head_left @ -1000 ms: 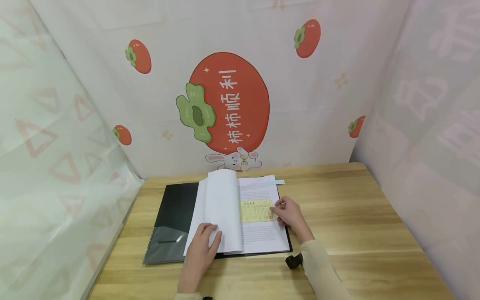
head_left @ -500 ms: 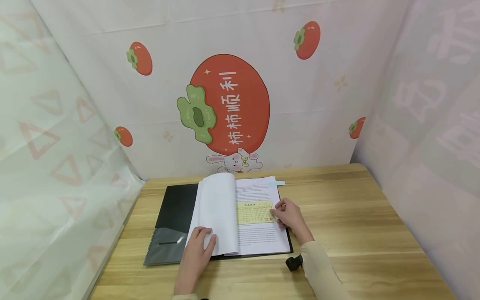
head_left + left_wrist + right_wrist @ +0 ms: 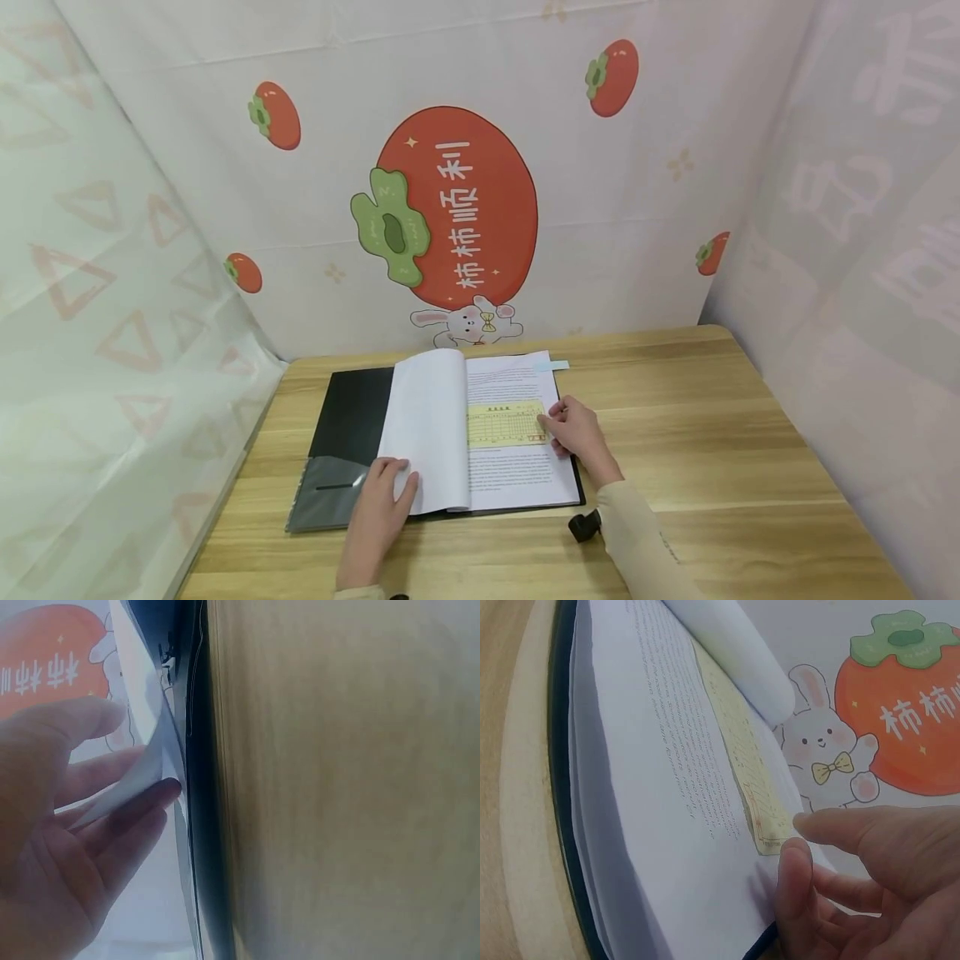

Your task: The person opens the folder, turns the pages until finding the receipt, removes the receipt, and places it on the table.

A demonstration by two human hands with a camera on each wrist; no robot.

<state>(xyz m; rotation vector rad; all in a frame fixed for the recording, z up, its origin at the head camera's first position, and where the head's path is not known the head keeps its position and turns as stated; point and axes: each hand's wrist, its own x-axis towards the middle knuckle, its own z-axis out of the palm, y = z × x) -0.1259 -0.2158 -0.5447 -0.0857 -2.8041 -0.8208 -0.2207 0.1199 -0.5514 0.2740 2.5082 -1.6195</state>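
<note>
A black folder [image 3: 360, 410] lies spread on the table with white sheets in it. My left hand [image 3: 377, 508] touches the lower left part of the turned-over pages [image 3: 429, 425], which curve up at the fold. In the left wrist view a page corner [image 3: 127, 784] runs between its fairly straight fingers, and the thumb stands apart from it. A yellow printed receipt [image 3: 504, 423] with a grid and red marks lies on the printed right-hand page [image 3: 510, 483]. My right hand [image 3: 577, 431] pinches the receipt's right end between thumb and finger.
A pale blue tab [image 3: 558, 365] sticks out at the page's upper right. The folder's left side has a clear pocket [image 3: 330, 492]. Behind the wooden table [image 3: 712, 433] hangs a white cloth with persimmon prints. A small black camera [image 3: 585, 526] sits at the right wrist.
My left hand has moved left with the turned pages, so more of the receipt and printed page shows. The right hand stays at the receipt's right end.
</note>
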